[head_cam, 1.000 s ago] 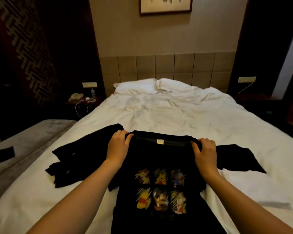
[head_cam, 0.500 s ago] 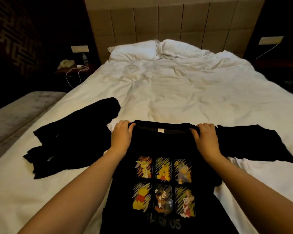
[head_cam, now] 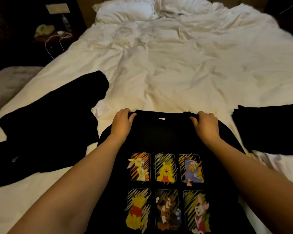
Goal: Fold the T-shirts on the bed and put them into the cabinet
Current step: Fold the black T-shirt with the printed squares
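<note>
The black printed T-shirt [head_cam: 166,149] lies face up on the near part of the bed [head_cam: 176,68], collar away from the person and hem running off the bottom of the view. Both hands are pinched shut on its shoulder line: the left hand [head_cam: 123,124] grips the cloth just left of the collar, the right hand [head_cam: 205,124] just right of it, thumbs tucked under the edge and knuckles on top. Between the two grips sits the small white neck label [head_cam: 161,119].

From that grip the shirt's long axis runs straight back toward the person, between the forearms, so I would judge any fold has to bring a shoulder across or down along that line. Neither hand looks nearer than the other; they sit level, about evenly either side of the collar. The sleeves slope away outside each wrist.

The fabric looks soft, matte and limp, lying flat with few creases, its chest carrying six glossy cartoon panels [head_cam: 166,188] in two rows. Left of the left hand sprawls a crumpled heap of dark clothing [head_cam: 46,132], unfolded. Right of the right hand, well apart, a neat flat black folded stack [head_cam: 269,130] rests on the rumpled white duvet. No cabinet is in sight.
</note>
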The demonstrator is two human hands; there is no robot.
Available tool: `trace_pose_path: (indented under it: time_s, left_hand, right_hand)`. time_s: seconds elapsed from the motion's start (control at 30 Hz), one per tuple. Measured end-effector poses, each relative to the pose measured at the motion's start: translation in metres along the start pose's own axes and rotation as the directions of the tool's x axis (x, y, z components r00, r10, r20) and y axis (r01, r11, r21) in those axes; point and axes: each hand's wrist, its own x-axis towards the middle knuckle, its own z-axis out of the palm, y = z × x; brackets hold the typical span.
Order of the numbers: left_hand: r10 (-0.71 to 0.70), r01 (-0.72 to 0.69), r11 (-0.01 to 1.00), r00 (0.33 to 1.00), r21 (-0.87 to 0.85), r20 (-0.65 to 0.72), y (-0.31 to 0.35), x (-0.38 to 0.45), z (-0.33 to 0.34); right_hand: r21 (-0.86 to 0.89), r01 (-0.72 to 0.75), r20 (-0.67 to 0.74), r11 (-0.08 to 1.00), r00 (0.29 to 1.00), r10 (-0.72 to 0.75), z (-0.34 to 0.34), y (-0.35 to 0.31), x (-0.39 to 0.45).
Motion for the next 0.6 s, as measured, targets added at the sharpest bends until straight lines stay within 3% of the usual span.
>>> trace_pose_path:
  time_s: [0.17,0.33,0.47,0.6]
  left_hand:
    - [0.019,-0.016,0.998,0.999,0.064,-0.049,-0.007,0.0,0.013]
    - [-0.027,0.039,0.977,0.998,0.21,-0.059,0.004,-0.009,0.004]
    - [0.031,-0.036,0.974,0.999,0.226,0.023,0.01,-0.035,-0.007]
    - [0.045,-0.058,0.989,0.994,0.137,0.098,0.016,-0.08,-0.024]
  right_hand:
    - [-0.032,0.015,-0.005,0.999,1.0,-0.015,0.021,0.01,0.002]
    - [0.091,-0.01,0.024,0.996,1.0,0.008,0.017,0.012,-0.004]
    - [0.214,-0.013,0.089,0.977,0.996,-0.006,0.008,0.007,-0.034]
    - [0.338,-0.073,0.145,0.938,0.989,0.025,-0.012,-0.01,-0.079]
